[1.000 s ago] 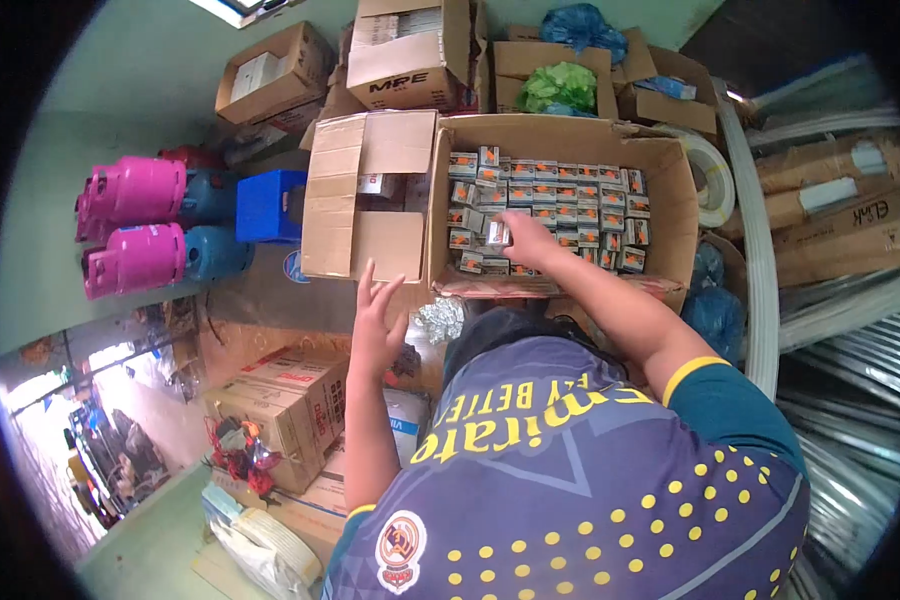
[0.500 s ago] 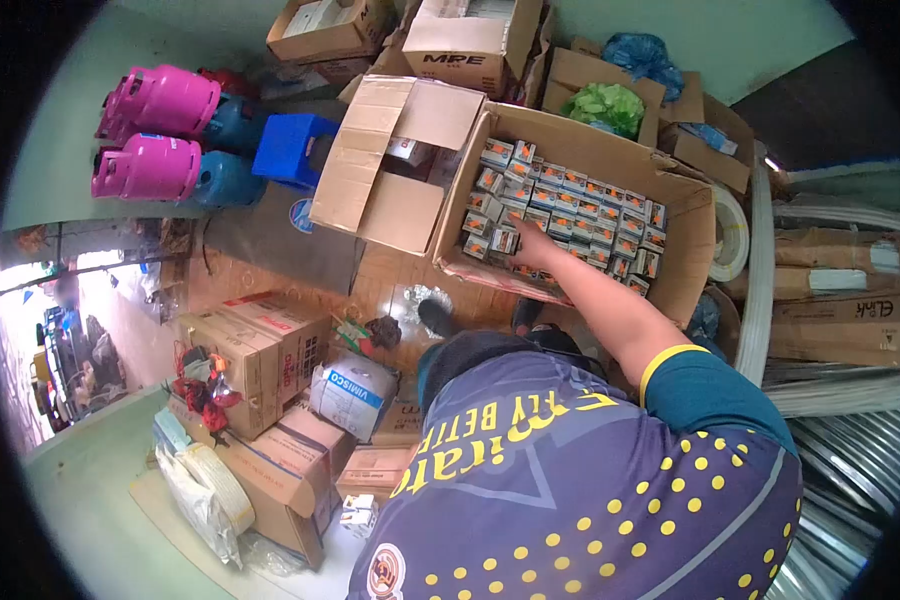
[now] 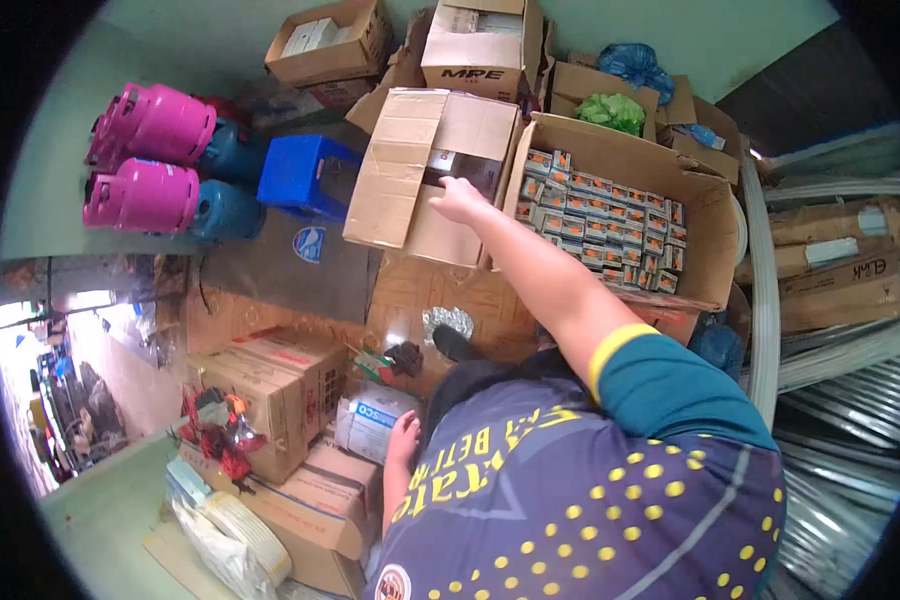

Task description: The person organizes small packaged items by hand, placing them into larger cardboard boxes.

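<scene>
a: change against half a second ago?
b: right hand [image 3: 460, 200] gone from the wide open cardboard carton [image 3: 708, 225] of small orange-and-grey packets [image 3: 610, 222]. now at the dark gap between the flaps of the half-closed brown cardboard box [image 3: 400, 170] just beside that carton. grip: cannot tell, fingers bunched at the flap edge. left hand [image 3: 403, 445] newly in view, low beside the navy dotted jersey [image 3: 570, 490], slack, nothing in it, next to a white carton [image 3: 368, 420].
a: writing?
b: "mpe" on the top brown box [image 3: 475, 45]; "sco" on the white carton; jersey lettering upside down, only partly read.
a: unclear?
b: inside of the half-closed box hidden; packet print too small.
</scene>
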Motion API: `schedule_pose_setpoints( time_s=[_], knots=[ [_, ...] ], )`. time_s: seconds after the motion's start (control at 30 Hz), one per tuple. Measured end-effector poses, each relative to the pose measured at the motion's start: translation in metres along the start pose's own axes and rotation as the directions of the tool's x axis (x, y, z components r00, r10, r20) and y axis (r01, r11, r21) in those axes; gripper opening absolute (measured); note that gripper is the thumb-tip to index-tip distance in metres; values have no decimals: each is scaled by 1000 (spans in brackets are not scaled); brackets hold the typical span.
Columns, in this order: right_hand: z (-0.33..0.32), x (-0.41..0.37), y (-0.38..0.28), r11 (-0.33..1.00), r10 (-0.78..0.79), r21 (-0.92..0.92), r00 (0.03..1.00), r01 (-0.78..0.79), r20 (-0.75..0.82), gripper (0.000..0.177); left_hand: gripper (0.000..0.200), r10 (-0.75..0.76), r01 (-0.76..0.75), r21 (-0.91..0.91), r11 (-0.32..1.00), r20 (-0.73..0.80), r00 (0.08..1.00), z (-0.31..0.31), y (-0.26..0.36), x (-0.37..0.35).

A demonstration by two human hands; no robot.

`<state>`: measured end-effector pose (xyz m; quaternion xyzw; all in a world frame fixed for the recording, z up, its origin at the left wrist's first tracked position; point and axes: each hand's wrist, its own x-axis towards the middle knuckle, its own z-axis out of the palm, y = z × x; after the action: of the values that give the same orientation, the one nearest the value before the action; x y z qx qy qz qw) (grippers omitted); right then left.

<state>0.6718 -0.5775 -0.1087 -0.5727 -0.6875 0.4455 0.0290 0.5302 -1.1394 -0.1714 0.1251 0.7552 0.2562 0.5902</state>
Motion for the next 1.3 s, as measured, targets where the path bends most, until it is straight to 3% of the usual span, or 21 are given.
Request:
schedule_pose_setpoints(
  time_s=[0.07, 0.13, 0.17, 0.23, 0.3, 0.33, 0.43, 0.53, 0.8, 0.83, 0.87, 0.9, 0.93, 0.97, 1.03, 1.1, 1.13, 1.2, 1.23, 1.27, 1.3],
  knots=[
    [5, 8, -2, 910, 181, -370, 982, -187, -51, 72, 41, -24, 29, 35, 999, -130, 991, -43, 36, -15],
    [15, 27, 6, 869, 271, -442, 961, -221, 51, 68, 37, 38, -32, 24, 999, -270, 962, -87, 54, -37],
    [3, 21, -3, 884, 226, -430, 973, -182, 54, 61, 36, 70, -66, 23, 998, -336, 939, -107, 57, -41],
    [-1, -10, -14, 930, -39, -367, 990, -13, -134, 43, 33, 133, -86, 132, 988, -407, 904, -150, 25, -42],
    [1, -69, -24, 931, -231, -346, 921, 115, -315, 30, 27, 130, -69, 150, 986, -446, 885, -161, 30, -59],
    [6, -94, -24, 924, -316, -334, 862, 186, -396, 24, 28, 129, -57, 188, 981, -403, 906, -166, 30, -55],
    [25, -163, -36, 924, -357, -263, 870, 277, -341, 10, 31, 104, -53, 224, 973, -222, 969, -180, 44, -39],
    [60, -196, -30, 886, -458, -224, 837, 406, -298, 6, 33, 282, -237, 384, 892, -66, 957, -167, 89, -4],
    [11, -162, -37, 932, -360, -118, 910, 342, -206, 12, 34, 414, -420, 328, 846, 92, 905, -139, 254, 66],
    [-9, -144, -36, 961, -273, 25, 959, 275, -79, 25, 34, 428, -437, 295, 849, 98, 898, -140, 263, 67],
    [-17, -117, -23, 927, -206, 317, 979, 198, -10, 37, 34, 420, -431, 309, 848, 104, 901, -143, 268, 68],
    [-18, -81, -8, 706, -102, 708, 993, 32, 56, 53, 35, 418, -429, 321, 844, 107, 902, -148, 270, 69],
    [-42, -50, -8, 310, 156, 894, 945, -324, 288, 71, 35, 415, -426, 332, 841, 109, 903, -153, 270, 70],
    [-42, -14, 13, 68, 183, 955, 944, -289, 273, 97, 33, 482, -478, 289, 829, 62, 874, -162, 252, 81],
    [-41, 61, 50, -245, 455, 936, 823, -251, 340, 104, 31, 308, -295, 142, 945, -77, 948, -171, 228, 86],
    [-42, 93, 65, -217, 559, 956, 777, -199, 289, 99, 30, 132, -134, 2, 991, -206, 970, -180, 188, 90],
    [-50, 107, 63, -363, 587, 924, 739, -125, 330, 94, 29, 37, -44, -26, 999, -227, 973, -175, 180, 73],
    [-70, 105, 38, -559, 525, 790, 845, 254, 100, 82, 28, 80, -31, 233, 972, -205, 975, -175, 136, 61],
    [-89, 89, 22, -684, 237, 692, 968, 230, -87, 73, 28, 92, -28, 323, 946, -185, 978, -175, 114, 59],
    [-111, 64, 7, -790, -48, 595, 952, 149, -303, 67, 28, 91, -22, 365, 931, -172, 981, -176, 92, 61],
    [-135, 38, -10, -771, -230, 632, 896, 71, -381, 60, 28, 76, -8, 378, 926, -165, 983, -176, 72, 63]
  ],
)
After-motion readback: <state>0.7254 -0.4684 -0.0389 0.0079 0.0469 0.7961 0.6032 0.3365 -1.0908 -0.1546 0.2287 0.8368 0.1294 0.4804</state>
